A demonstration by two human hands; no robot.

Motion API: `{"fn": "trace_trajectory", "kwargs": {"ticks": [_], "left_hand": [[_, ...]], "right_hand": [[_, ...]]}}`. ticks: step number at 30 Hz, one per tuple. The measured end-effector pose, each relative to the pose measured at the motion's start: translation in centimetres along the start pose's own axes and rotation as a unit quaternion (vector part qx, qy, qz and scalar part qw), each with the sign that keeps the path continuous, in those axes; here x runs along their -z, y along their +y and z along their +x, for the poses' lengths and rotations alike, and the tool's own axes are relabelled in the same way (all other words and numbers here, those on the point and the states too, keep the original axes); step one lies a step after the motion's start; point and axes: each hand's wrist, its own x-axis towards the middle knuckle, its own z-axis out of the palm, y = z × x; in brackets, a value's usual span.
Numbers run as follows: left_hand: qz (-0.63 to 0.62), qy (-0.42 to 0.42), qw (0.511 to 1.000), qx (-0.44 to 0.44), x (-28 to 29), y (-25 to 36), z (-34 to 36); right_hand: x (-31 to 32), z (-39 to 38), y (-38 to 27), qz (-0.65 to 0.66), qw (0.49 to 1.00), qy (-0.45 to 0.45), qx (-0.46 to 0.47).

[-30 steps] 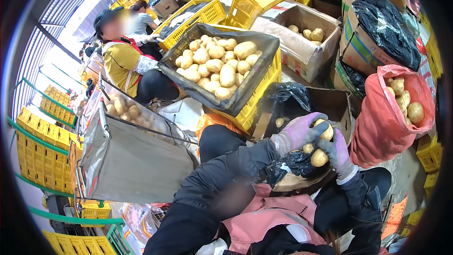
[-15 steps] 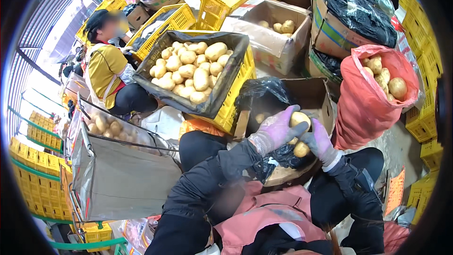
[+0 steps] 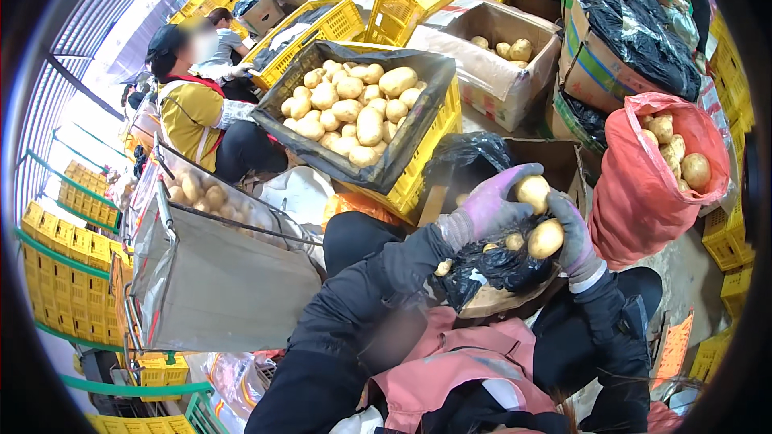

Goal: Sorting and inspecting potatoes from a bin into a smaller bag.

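Observation:
My left hand (image 3: 492,204), in a lilac and grey glove, is closed around a pale potato (image 3: 532,193) above an open cardboard box (image 3: 555,162). Close to its right, my right hand (image 3: 576,235), gloved the same way, grips a second potato (image 3: 546,239), with its fingertips near the first one. Beneath the hands, crumpled black plastic (image 3: 498,267) lines the box. A few small potatoes show on and around the plastic, partly hidden by my hands.
Ahead to the left, a lined yellow crate (image 3: 426,157) is heaped with potatoes. A pink sack (image 3: 635,185) of potatoes stands at right, a cardboard carton (image 3: 508,96) beyond. A grey fabric bin (image 3: 217,281) is at left. Another person (image 3: 189,112) sits farther left.
The view has swung slightly left, so the scene sits farther right. The potato by my right hand has risen into its grip, and the fingers of both hands have shifted around their potatoes.

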Motion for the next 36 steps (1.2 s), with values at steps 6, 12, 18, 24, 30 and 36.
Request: {"fn": "trace_trajectory", "kwargs": {"ticks": [6,12,18,24,30,36], "left_hand": [[-0.026,0.008,0.997,0.074,-1.1,0.4,-0.3],[-0.058,-0.021,0.995,0.074,-0.9,-0.1,-0.3],[-0.310,0.047,0.945,0.098,-0.9,-1.2,-0.2],[-0.275,-0.085,0.924,0.252,-3.2,-1.1,-0.5],[-0.252,-0.071,0.949,0.173,-5.4,-1.9,-1.6],[0.007,0.026,0.996,0.087,-3.8,-1.0,0.5]], "right_hand": [[1.7,-0.3,0.6,-0.159,0.982,0.097,0.042],[1.7,0.0,0.3,-0.186,0.973,0.094,0.100],[1.6,-0.2,-0.5,-0.093,0.985,0.048,0.134],[1.4,1.3,-1.7,0.011,0.979,0.153,0.132],[0.7,2.1,-0.6,0.001,0.986,0.113,0.126],[2.0,2.9,-1.1,-0.240,0.939,0.144,0.201]]}}
